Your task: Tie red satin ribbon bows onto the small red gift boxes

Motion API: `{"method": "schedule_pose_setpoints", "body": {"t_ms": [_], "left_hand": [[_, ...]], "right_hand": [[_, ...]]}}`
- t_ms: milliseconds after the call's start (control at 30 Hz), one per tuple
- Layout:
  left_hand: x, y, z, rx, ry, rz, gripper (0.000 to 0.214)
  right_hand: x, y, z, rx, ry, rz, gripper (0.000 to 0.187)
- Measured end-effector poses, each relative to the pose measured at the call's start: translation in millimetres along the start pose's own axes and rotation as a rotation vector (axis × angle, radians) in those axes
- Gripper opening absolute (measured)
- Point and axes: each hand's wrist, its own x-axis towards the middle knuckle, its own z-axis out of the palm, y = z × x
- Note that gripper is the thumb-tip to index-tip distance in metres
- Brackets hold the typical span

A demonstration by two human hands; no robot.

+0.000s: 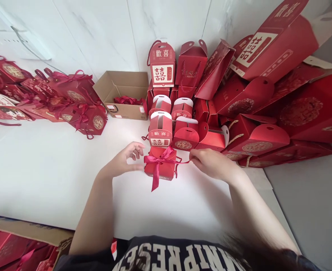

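Note:
A small red gift box (pixel 166 174) stands on the white table in front of me, with a pink-red satin ribbon (pixel 156 180) tied in a bow on its top. My right hand (pixel 208 161) pinches one end of that ribbon and holds it out taut to the right. To the left of the box, my left hand (pixel 128 160) is open, fingers curved and apart from the thumb, near the bow's left loop. A twisted red cord handle hangs at the box's right side.
Several red boxes (pixel 186 131) stand in rows just behind, with larger ones (pixel 256 131) stacked at right. Ribbon-tied boxes (pixel 78 90) are grouped at left. An open cardboard carton (pixel 126 111) holds red ribbons. Another carton (pixel 27 227) with red boxes is at lower left.

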Motion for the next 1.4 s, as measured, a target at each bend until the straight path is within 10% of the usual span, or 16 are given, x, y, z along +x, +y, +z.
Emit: {"method": "schedule_pose_setpoints", "body": {"t_ms": [133,333,567,900,1167,1400], "left_hand": [[0.1,0.4,7.2,0.149,-0.125,-0.015,0.103],[14.1,5.2,39.0,-0.032,-0.158,0.111,0.083],[9.5,13.4,34.7,0.165,0.191,0.255,0.088],[24.8,-10.0,55.7,-0.133,-0.162,0.109,0.072],[26.3,-13.8,40.1,-0.182,0.089,0.061,0.042],[25.8,6.5,61.1,-0.136,0.185,0.180,0.028]], "right_hand": [[1.6,-8.9,-1.5,0.263,0.182,-0.012,0.028],[10.6,-13.1,14.3,0.504,0.026,-0.183,0.040],[7.0,-9.8,11.5,0.616,0.164,-0.307,0.043],[-4.1,7.2,-9.6,0.423,-0.151,-0.269,0.014],[-7.5,5.2,-15.3,0.355,0.136,-0.160,0.015],[9.9,-17.5,12.0,0.417,0.345,-0.434,0.006]]}}
